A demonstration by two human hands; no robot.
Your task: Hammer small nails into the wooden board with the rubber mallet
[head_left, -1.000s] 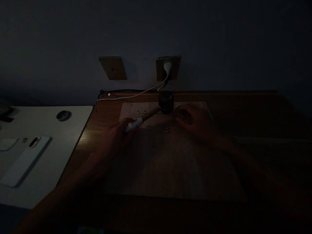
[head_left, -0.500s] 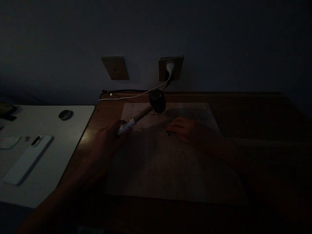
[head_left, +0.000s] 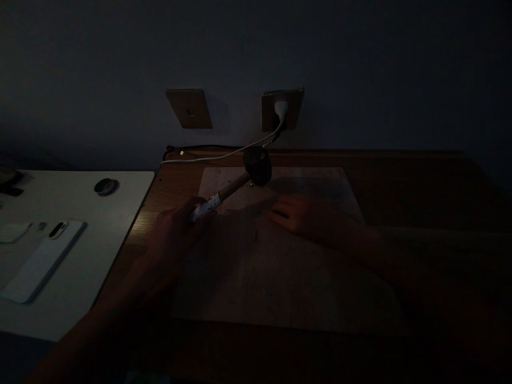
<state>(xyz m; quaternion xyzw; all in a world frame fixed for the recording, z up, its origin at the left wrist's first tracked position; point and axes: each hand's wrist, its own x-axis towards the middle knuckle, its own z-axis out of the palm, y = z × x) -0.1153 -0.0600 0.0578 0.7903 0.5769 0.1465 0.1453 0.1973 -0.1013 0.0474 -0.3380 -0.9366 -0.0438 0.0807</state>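
My left hand (head_left: pixel 176 226) is wrapped round the white grip of a mallet (head_left: pixel 232 186). The mallet slants up to the right, its dark, blocky head over the far part of a pale board (head_left: pixel 280 288). Over the board's middle, right of the mallet, is my right hand (head_left: pixel 300 213), fingers bent and close together; whatever they pinch, if anything, is hidden in the dimness. Two tiny shiny metal pieces, perhaps nails, show near the mallet head: one (head_left: pixel 252 184) just beside its handle, another (head_left: pixel 229 183) farther left. A small thin sliver (head_left: pixel 255 235) shows on the board's middle.
The board lies on a brown wooden table (head_left: pixel 432 197) against the wall. A white cable (head_left: pixel 216 158) runs from a wall socket (head_left: pixel 294 109) along the table's back edge. On a white tabletop (head_left: pixel 76 314) at left are a phone (head_left: pixel 42 261) and a dark round object (head_left: pixel 106 186).
My right hand has turned slightly, and the shiny metal piece at its fingertips no longer shows. The mallet stays almost still in my left hand. The view has shifted a little.
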